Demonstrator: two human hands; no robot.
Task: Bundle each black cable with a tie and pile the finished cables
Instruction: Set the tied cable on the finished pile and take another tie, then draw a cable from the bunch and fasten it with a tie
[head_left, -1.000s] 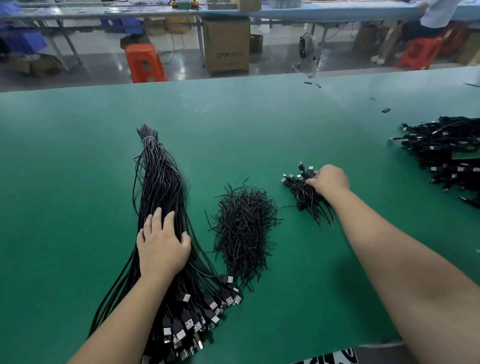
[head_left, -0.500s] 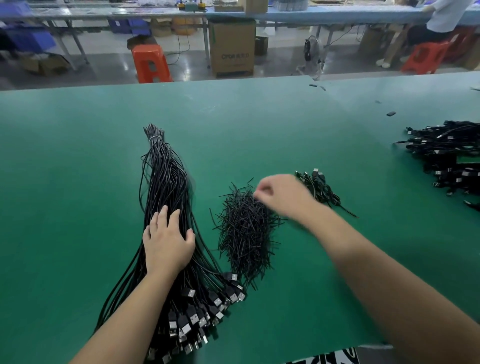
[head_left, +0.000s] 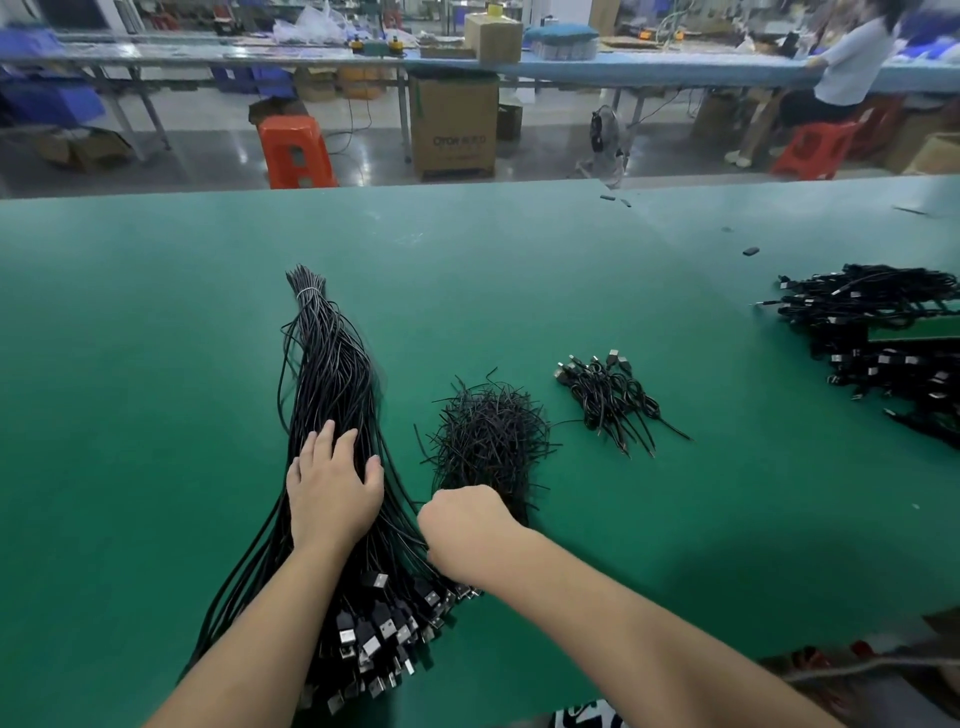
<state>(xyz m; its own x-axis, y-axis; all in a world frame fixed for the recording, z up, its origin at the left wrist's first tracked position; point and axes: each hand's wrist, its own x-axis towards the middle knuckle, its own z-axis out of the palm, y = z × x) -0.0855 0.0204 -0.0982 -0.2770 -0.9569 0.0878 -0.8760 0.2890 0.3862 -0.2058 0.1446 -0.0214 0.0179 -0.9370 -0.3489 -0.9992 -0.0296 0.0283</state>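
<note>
- Left hand (head_left: 332, 499) is lying flat on the long bundle of unbundled black cables (head_left: 332, 395), fingers straight and slightly spread, pressing down, not gripping.
- Cable bundle is running away past the fingertips to a tied far end; USB plugs (head_left: 382, 631) are fanning out behind the wrist toward the near table edge.
- Right hand (head_left: 467, 530) is sitting curled just beside the left thumb, knuckles up, fingertips tucked under at the edge of the bundle. Fingers are clenched, but I cannot tell what they are pinching, if anything; the tips are hidden.
- Heap of black ties (head_left: 488, 441) is sitting just beyond the right knuckles, its near end touching or passing under the hand.
- Small pile of finished cables (head_left: 608, 400) is lying farther out, beyond and to the right of the right hand, apart from the ties.
- Larger stack of finished cables (head_left: 883, 332) is sitting well apart at the right edge of the view.
- Green table (head_left: 130, 364) is showing wide bare surface to the left of the left-hand fingers and beyond the bundle up to the far edge.
- Bare green strip is also lying between the ties and the small pile.
- Orange stool (head_left: 296, 150) and cardboard box (head_left: 454, 127) are standing on the floor past the far edge.
</note>
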